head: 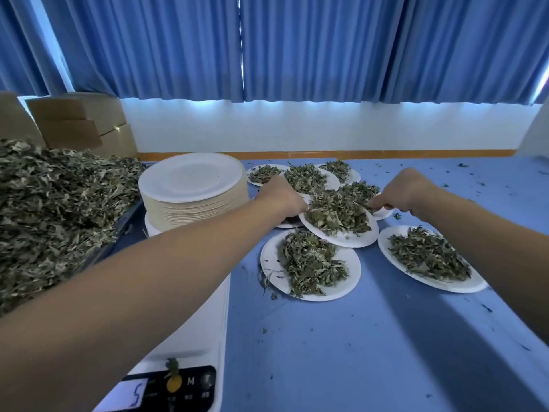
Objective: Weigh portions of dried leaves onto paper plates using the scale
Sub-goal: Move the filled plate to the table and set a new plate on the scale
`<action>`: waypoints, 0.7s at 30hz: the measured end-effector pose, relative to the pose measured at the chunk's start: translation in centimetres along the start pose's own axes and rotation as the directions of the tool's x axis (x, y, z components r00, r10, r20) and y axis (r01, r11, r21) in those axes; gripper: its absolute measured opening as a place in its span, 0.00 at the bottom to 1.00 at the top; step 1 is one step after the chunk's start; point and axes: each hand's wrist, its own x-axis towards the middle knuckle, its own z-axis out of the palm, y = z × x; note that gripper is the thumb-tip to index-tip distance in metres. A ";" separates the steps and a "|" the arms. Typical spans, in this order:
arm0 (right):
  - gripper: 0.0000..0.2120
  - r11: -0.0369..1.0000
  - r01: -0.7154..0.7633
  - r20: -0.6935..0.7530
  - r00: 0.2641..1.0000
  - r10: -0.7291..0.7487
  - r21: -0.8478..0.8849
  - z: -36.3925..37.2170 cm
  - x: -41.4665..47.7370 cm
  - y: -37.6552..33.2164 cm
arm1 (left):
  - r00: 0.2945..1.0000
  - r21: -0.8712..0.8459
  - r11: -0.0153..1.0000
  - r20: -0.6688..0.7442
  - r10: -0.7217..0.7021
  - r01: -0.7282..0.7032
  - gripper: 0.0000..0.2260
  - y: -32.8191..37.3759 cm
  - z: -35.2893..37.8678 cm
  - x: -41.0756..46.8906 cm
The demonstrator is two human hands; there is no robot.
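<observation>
A white paper plate (347, 237) heaped with dried leaves is held tilted above the blue table between both hands. My left hand (282, 197) grips its left rim and my right hand (398, 194) pinches its right rim. It overlaps other filled plates behind it. Two more filled plates lie nearer me, one at centre (273, 254) and one at right (386, 242). The white scale (208, 337) sits at lower left under my left forearm; its lit display (127, 395) shows a 5. A big heap of dried leaves (53, 215) fills the left side.
A tall stack of blank paper plates (193, 197) stands between the leaf heap and the filled plates. Several filled plates (332, 181) crowd the back of the table. Cardboard boxes (80, 123) sit at far left. Leaf crumbs litter the blue tabletop (386, 337).
</observation>
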 end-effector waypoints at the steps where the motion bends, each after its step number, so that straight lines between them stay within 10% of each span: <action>1: 0.27 1.000 -0.001 -0.028 1.000 0.000 -0.022 0.4 0.2 0.0 | 1.000 0.041 0.999 -0.015 0.014 -0.014 0.10 0.1 0.2 -0.2; 21: 0.19 0.999 0.034 -0.383 0.924 -0.026 0.013 -0.8 -1.8 2.7 | 0.993 0.285 0.951 0.006 0.119 -0.116 0.09 -0.1 0.3 -3.1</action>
